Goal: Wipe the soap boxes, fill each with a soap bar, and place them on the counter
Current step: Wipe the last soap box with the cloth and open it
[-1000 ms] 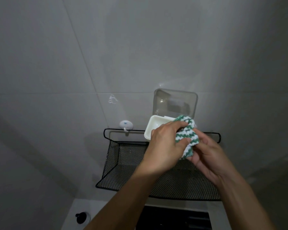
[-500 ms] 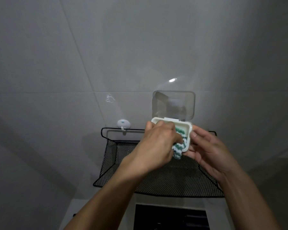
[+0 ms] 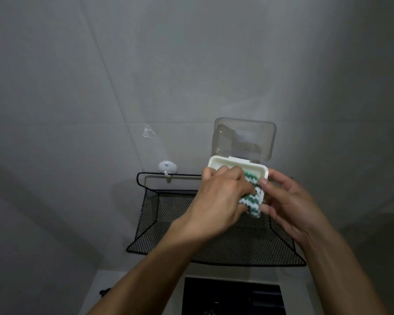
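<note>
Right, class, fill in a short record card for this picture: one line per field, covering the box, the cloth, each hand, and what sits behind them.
soap box: white soap box, clear lid hinged up, no soap visible
cloth: green-and-white cloth, pushed into the box
left hand: left hand grips the cloth inside the box
right hand: right hand holds the box at its right end
behind: black mesh shelf on grey tiled wall, white hook

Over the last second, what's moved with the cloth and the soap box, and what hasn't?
The left hand has pushed the green-and-white cloth from the box's outer edge down into the white soap box. The right hand has gone from under the cloth to gripping the box's right end. The clear lid stays open and upright, the box still held above the black mesh shelf.
</note>
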`<state>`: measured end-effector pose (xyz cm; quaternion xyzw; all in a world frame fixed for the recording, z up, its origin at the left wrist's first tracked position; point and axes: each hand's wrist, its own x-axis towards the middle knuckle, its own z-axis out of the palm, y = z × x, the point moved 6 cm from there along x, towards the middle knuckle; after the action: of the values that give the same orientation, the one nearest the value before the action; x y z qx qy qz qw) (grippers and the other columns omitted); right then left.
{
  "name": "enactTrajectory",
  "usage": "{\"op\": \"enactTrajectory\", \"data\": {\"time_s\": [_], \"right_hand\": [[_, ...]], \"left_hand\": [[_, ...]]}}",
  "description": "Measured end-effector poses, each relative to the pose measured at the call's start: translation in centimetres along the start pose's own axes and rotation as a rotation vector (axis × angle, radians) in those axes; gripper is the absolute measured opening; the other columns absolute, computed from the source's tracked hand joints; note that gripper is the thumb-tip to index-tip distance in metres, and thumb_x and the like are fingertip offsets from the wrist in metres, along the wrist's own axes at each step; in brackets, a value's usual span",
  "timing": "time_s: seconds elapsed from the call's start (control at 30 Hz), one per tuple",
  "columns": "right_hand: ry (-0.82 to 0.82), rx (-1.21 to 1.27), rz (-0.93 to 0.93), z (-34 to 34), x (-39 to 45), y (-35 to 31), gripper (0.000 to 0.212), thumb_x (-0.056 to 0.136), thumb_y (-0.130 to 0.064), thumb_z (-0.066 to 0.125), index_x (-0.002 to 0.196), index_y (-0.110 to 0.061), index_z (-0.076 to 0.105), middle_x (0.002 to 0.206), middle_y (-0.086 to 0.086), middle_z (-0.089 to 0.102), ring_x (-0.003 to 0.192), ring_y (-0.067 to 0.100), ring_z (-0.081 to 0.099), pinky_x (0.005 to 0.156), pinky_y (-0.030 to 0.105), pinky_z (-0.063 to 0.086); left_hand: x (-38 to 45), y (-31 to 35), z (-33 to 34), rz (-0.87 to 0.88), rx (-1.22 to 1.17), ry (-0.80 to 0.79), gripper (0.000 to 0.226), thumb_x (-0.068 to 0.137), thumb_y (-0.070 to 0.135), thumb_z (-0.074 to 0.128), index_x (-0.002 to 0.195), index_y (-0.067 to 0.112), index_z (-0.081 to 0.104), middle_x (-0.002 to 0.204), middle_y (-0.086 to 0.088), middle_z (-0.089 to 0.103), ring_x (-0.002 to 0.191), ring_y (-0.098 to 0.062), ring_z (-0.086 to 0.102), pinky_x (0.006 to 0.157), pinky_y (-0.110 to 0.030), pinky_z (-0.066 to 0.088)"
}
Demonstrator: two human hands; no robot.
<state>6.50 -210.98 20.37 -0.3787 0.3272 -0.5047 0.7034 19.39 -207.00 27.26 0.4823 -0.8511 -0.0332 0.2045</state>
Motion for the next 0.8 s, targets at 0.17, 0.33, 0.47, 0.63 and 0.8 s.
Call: {"op": "enactTrajectory", "data": {"time_s": [0.17, 0.33, 0.47, 0.63, 0.8], "right_hand": [[0.037, -0.008, 0.012, -0.4, -0.2, 0.8, 0.038, 0.085, -0.010, 0.061, 0.121, -0.002, 0.064, 0.109, 0.023, 0.073, 0.087, 0.030, 0.075, 0.069, 0.040, 0.063], [0.077, -0.044, 0.017, -1.6, -0.4, 0.6, 0.040, 0.080, -0.013, 0.062, 0.118, -0.003, 0.064, 0.104, 0.021, 0.075, 0.086, 0.031, 0.076, 0.065, 0.041, 0.063], [0.080, -0.064, 0.028, -1.8, -0.3, 0.7, 0.038, 0.080, -0.013, 0.062, 0.117, -0.003, 0.065, 0.106, 0.022, 0.075, 0.086, 0.031, 0.076, 0.065, 0.041, 0.063], [0.059, -0.076, 0.004, -1.1, 0.1, 0.2, 0.032, 0.088, -0.009, 0.058, 0.118, -0.003, 0.065, 0.105, 0.021, 0.075, 0.087, 0.030, 0.076, 0.065, 0.039, 0.063], [0.061, -0.137, 0.061, -1.6, -0.3, 0.5, 0.037, 0.087, -0.009, 0.059, 0.122, 0.002, 0.063, 0.107, 0.025, 0.073, 0.085, 0.031, 0.075, 0.068, 0.042, 0.064]], "left_hand": [[-0.1, -0.6, 0.0, 0.142, 0.154, -0.070, 0.021, 0.085, 0.033, 0.071, 0.104, 0.027, 0.071, 0.099, 0.005, 0.053, 0.097, -0.016, 0.047, 0.079, -0.035, 0.026], [-0.3, -3.2, -0.9, 0.144, 0.295, -0.065, 0.013, 0.091, 0.034, 0.065, 0.099, 0.028, 0.072, 0.092, 0.009, 0.053, 0.089, -0.013, 0.046, 0.077, -0.032, 0.017], [-0.7, -3.4, -0.7, 0.168, 0.312, -0.061, 0.014, 0.090, 0.029, 0.064, 0.099, 0.024, 0.073, 0.091, 0.006, 0.053, 0.088, -0.015, 0.046, 0.080, -0.035, 0.028], [-1.0, -2.0, 0.0, 0.136, 0.216, 0.001, 0.022, 0.092, 0.036, 0.063, 0.106, 0.022, 0.071, 0.100, 0.004, 0.054, 0.095, -0.015, 0.044, 0.078, -0.032, 0.028], [-1.8, -2.1, 0.5, 0.223, 0.265, -0.088, 0.025, 0.099, 0.036, 0.049, 0.105, 0.023, 0.069, 0.095, 0.005, 0.051, 0.093, -0.016, 0.045, 0.081, -0.036, 0.034]]}}
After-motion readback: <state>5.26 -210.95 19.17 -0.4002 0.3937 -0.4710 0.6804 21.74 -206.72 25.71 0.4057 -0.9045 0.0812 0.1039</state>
